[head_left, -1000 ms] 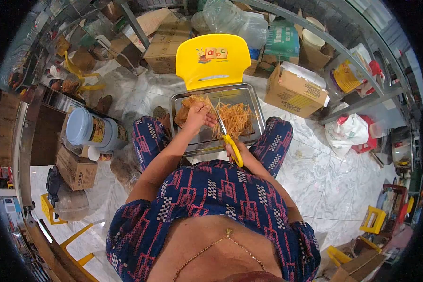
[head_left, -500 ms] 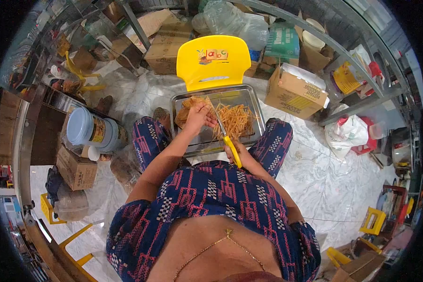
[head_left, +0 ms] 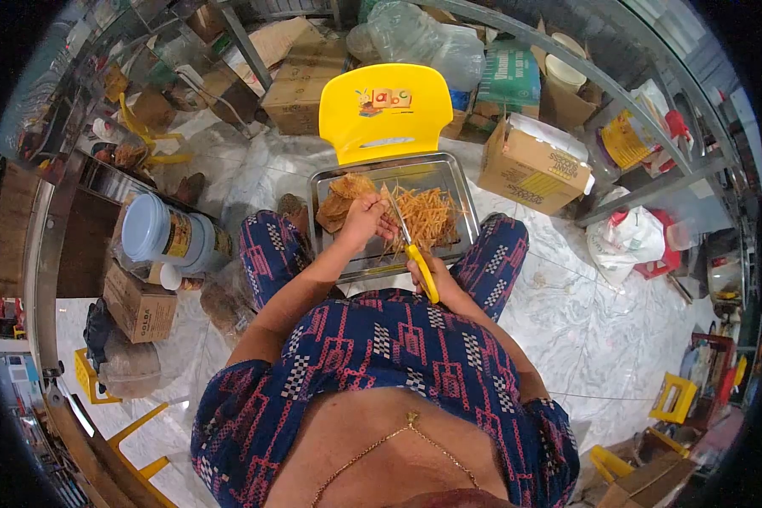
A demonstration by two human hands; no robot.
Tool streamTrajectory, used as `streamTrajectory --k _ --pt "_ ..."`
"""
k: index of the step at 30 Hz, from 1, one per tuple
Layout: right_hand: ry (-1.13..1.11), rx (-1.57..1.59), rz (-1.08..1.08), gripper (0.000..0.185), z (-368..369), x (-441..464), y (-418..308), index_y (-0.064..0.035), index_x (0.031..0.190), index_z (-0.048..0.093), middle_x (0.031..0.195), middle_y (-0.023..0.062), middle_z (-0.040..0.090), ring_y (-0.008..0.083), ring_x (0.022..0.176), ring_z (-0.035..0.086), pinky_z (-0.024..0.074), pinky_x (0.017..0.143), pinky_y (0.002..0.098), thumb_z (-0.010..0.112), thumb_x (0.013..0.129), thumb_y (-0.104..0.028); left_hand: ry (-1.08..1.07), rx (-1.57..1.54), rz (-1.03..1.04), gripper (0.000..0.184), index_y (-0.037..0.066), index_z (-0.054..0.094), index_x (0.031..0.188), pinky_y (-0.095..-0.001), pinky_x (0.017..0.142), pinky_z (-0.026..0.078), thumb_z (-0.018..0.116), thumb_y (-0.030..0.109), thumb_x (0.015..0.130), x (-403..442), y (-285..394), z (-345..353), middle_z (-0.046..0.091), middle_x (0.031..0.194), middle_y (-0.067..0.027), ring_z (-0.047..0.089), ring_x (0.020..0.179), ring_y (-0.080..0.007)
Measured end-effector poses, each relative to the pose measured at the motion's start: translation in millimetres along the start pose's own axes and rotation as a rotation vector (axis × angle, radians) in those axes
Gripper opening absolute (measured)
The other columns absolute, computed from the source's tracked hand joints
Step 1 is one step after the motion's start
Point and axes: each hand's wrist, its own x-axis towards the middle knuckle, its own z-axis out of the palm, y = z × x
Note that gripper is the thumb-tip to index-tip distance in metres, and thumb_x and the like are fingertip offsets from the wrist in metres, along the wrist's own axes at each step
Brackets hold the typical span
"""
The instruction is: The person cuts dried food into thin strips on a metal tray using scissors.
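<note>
Right hand (head_left: pixel 438 273) — clamped on yellow-handled scissors (head_left: pixel 413 252) | left hand (head_left: pixel 370 218) — pinching brown piece (head_left: pixel 385 194) | strips (head_left: pixel 430 217) near right edge of metal tray (head_left: pixel 432 173)

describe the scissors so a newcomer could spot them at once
Find the yellow chair back, then the metal tray below it in the picture. At its near edge, the right hand holds the scissors; their yellow handle sets them apart from the tan strips.

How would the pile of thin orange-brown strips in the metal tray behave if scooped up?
Probably light: the strips are thin and loosely heaped. Stray pieces would likely drop, since nothing visible binds them. Many look fairly straight, suggesting some stiffness.
</note>
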Motion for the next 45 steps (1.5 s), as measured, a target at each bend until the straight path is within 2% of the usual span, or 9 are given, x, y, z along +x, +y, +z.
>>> streamTrajectory --k 7,11,13,16,19,32,41,43,45 --pt "0.040 0.049 0.085 0.021 -3 0 -2 -0.0059 0.079 0.051 0.053 -0.0033 0.042 0.0058 0.039 0.041 0.0350 0.036 0.0190 0.055 0.081 -0.026 0.013 -0.003 0.010 0.018 0.001 0.046 0.087 -0.0275 0.043 0.050 0.039 0.018 0.089 0 0 1 0.054 0.066 -0.0116 0.059 0.055 -0.0205" --pt "0.023 0.036 0.110 0.023 -1 1 -1 -0.0063 0.079 0.049 0.053 -0.0033 0.041 0.0060 0.040 0.042 0.0352 0.036 0.0191 0.055 0.081 -0.029 0.006 -0.022 0.017 0.017 0.001 0.045 0.090 -0.0296 0.045 0.050 0.043 0.018 0.086 0 -1 -3 0.054 0.066 -0.0135 0.059 0.055 -0.0232" --pt "-0.071 0.029 -0.001 0.027 -1 2 3 -0.0061 0.082 0.048 0.053 -0.0034 0.041 0.0061 0.041 0.042 0.0355 0.037 0.0192 0.054 0.081 -0.032 -0.007 -0.059 -0.007 0.016 0.002 0.047 0.087 -0.0277 0.044 0.049 0.045 0.018 0.086 -4 1 -4 0.056 0.066 -0.0120 0.060 0.056 -0.0215" --pt "-0.040 0.009 -0.066 0.031 0 4 5 -0.0050 0.085 0.046 0.054 -0.0031 0.041 0.0063 0.041 0.043 0.0364 0.038 0.0196 0.053 0.081 -0.035 -0.105 0.097 -0.057 0.015 0.004 0.048 0.085 -0.0255 0.043 0.048 0.046 0.018 0.085 -1 -10 -5 0.057 0.065 -0.0096 0.059 0.054 -0.0187" --pt "0.020 -0.044 -0.094 0.034 1 4 8 -0.0037 0.088 0.046 0.054 -0.0030 0.041 0.0065 0.041 0.043 0.0372 0.038 0.0200 0.053 0.081 -0.036 -0.061 0.016 -0.002 0.017 0.002 0.048 0.083 -0.0233 0.039 0.046 0.041 0.017 0.087 -10 -10 7 0.056 0.060 -0.0099 0.058 0.049 -0.0164" --pt "0.039 0.034 0.075 0.027 0 0 -5 -0.0049 0.083 0.049 0.053 -0.0026 0.042 0.0065 0.038 0.041 0.0374 0.036 0.0195 0.055 0.081 -0.032 -0.086 0.006 -0.020 0.015 0.005 0.050 0.087 -0.0251 0.044 0.047 0.047 0.020 0.085 -5 -12 2 0.057 0.064 -0.0078 0.057 0.052 -0.0167" --pt "0.005 -0.064 -0.116 0.025 -1 7 9 -0.0078 0.085 0.046 0.058 -0.0032 0.041 0.0056 0.042 0.042 0.0380 0.039 0.0192 0.048 0.085 -0.033 -0.182 -0.006 -0.061 0.015 0.005 0.049 0.081 -0.0257 0.041 0.045 0.044 0.018 0.086 -11 -21 6 0.057 0.061 -0.0096 0.057 0.049 -0.0169" --pt "-0.007 0.145 0.054 0.023 -4 8 8 -0.0086 0.083 0.048 0.056 -0.0039 0.040 0.0057 0.042 0.042 0.0361 0.038 0.0190 0.047 0.085 -0.032 -0.099 -0.020 -0.065 0.015 0.004 0.049 0.082 -0.0258 0.042 0.045 0.045 0.018 0.086 -13 -19 8 0.057 0.062 -0.0091 0.056 0.049 -0.0166" --pt "0.016 0.070 0.054 0.021 -5 7 5 -0.0089 0.082 0.048 0.055 -0.0040 0.039 0.0057 0.041 0.041 0.0353 0.037 0.0188 0.047 0.085 -0.030 -0.116 -0.032 -0.063 0.015 0.004 0.049 0.082 -0.0258 0.042 0.045 0.046 0.018 0.086 -12 -18 8 0.057 0.062 -0.0091 0.057 0.049 -0.0165"
